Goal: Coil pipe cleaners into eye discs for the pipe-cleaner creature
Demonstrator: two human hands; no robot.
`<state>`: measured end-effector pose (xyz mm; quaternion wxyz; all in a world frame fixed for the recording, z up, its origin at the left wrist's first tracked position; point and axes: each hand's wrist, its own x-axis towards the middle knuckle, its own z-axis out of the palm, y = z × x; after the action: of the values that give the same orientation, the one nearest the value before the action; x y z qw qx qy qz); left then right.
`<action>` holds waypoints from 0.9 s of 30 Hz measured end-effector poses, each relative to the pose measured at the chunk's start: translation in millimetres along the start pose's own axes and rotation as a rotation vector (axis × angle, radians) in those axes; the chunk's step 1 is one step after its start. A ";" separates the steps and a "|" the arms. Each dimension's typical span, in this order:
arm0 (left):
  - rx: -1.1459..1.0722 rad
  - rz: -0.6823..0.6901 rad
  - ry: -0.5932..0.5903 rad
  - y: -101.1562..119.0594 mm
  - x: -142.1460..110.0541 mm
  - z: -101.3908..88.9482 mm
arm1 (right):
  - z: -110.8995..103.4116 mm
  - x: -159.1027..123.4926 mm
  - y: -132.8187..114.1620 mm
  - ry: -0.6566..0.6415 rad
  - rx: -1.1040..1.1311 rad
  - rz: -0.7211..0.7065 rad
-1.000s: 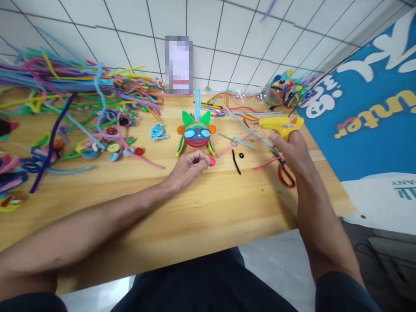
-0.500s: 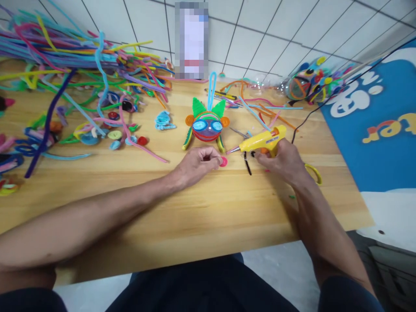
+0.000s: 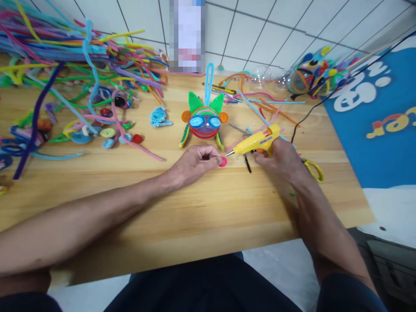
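A round pink disc (image 3: 223,161) is pinched in the fingers of the left hand (image 3: 198,164), near a green-eared ball figure (image 3: 204,128); the right hand (image 3: 282,158) grips a yellow plastic glue gun (image 3: 255,142), metal nozzle (image 3: 230,153) beside the disc.

Wood table (image 3: 156,216): lt. side piled w/ multicolored pipe cleaners (image 3: 65,50), small discs (image 3: 108,132) nr. them; at ctr., a green-eared figure (image 3: 204,130) beside a lt.-blue coil (image 3: 158,118), cutter (image 3: 225,89) behind; at rt., a yellow loop handle (image 3: 319,167), black strip (image 3: 248,164) & orange stems (image 3: 280,112).
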<state>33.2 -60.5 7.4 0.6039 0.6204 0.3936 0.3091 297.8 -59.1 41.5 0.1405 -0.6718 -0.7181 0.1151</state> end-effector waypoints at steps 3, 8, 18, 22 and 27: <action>0.006 -0.004 -0.004 0.8 0.2 0.1 | -0.9 -0.3 -3.3 -0.013 -0.038 0.015; 0.002 -0.007 0.001 1.0 0.3 0.6 | 0.5 -0.2 -2.8 -0.013 -0.091 0.022; -0.021 0.011 0.005 1.7 1.0 0.7 | 1.7 -1.8 3.7 -0.007 -0.055 -0.007; -0.013 0.019 0.007 0.6 1.5 0.7 | 2.4 -2.1 4.6 -0.016 -0.046 0.002; -0.019 0.014 0.015 -0.9 1.9 1.0 | 1.1 -2.9 4.1 -0.027 -0.027 -0.003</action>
<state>35.0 -59.4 6.3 0.6046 0.6149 0.3910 0.3216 301.4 -61.7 38.9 0.1218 -0.6709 -0.7225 0.1143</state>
